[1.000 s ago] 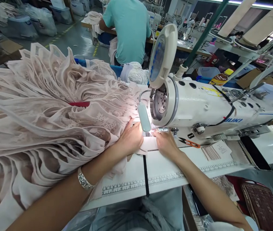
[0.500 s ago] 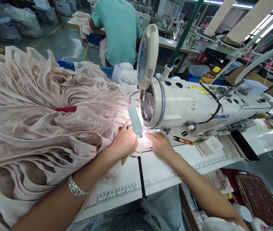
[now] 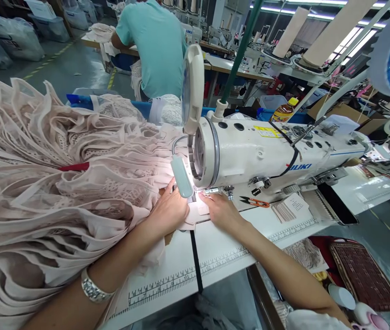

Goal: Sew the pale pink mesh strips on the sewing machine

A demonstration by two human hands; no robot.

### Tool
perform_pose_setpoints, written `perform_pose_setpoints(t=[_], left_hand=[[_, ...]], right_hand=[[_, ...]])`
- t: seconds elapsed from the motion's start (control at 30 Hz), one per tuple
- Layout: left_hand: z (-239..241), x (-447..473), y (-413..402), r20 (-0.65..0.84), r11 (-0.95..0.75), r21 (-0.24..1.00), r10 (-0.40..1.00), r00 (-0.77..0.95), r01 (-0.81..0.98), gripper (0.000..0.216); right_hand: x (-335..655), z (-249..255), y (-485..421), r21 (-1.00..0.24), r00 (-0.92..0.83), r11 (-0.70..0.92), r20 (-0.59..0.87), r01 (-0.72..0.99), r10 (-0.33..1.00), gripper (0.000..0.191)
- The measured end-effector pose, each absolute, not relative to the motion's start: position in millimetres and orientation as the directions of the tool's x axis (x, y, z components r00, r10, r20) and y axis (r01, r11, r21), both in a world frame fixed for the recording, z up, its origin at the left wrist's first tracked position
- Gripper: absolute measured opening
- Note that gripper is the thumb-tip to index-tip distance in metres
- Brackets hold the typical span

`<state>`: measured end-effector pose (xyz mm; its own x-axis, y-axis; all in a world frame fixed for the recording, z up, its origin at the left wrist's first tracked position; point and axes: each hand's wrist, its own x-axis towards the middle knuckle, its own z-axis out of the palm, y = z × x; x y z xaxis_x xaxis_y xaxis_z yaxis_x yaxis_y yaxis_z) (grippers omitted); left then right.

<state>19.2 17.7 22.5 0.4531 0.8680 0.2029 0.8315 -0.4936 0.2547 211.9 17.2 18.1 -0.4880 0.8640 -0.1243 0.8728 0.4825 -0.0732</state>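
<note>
My left hand (image 3: 169, 210) lies flat, fingers stretched, on a piece of pale pink fabric (image 3: 191, 217) just left of the needle of a white sewing machine (image 3: 267, 153). My right hand (image 3: 220, 210) presses the same piece down from the right, fingers extended toward the presser foot. A small lamp (image 3: 181, 182) lights the spot between the hands. A big heap of pale pink lace garments (image 3: 60, 174) fills the table to the left, touching my left forearm.
Orange thread snips (image 3: 255, 200) and a stack of small labels (image 3: 289, 208) lie right of my right hand. A ruler strip runs along the white table's front edge (image 3: 215, 263). A person in a teal shirt (image 3: 153, 46) sits at a bench beyond. A woven mat (image 3: 362, 275) lies on the floor.
The view has swung right and slightly down, so everything sits further left in frame. Both hands stay on the fabric at the needle, hardly moved relative to the machine.
</note>
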Motion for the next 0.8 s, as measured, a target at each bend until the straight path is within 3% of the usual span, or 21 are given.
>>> perform_pose_setpoints(t=[0.5, 0.8], left_hand=[[25.3, 19.9, 17.5, 0.248, -0.51, 0.261, 0.856, 0.454, 0.82, 0.022], [25.4, 19.8, 17.1, 0.191, -0.498, 0.219, 0.865, 0.464, 0.839, 0.024]], right_hand=[[207.5, 25.8, 17.1, -0.102, -0.488, 0.478, -0.132, 0.872, 0.863, 0.058], [208.2, 27.5, 17.3, -0.068, -0.517, 0.513, -0.136, 0.856, 0.845, 0.058]])
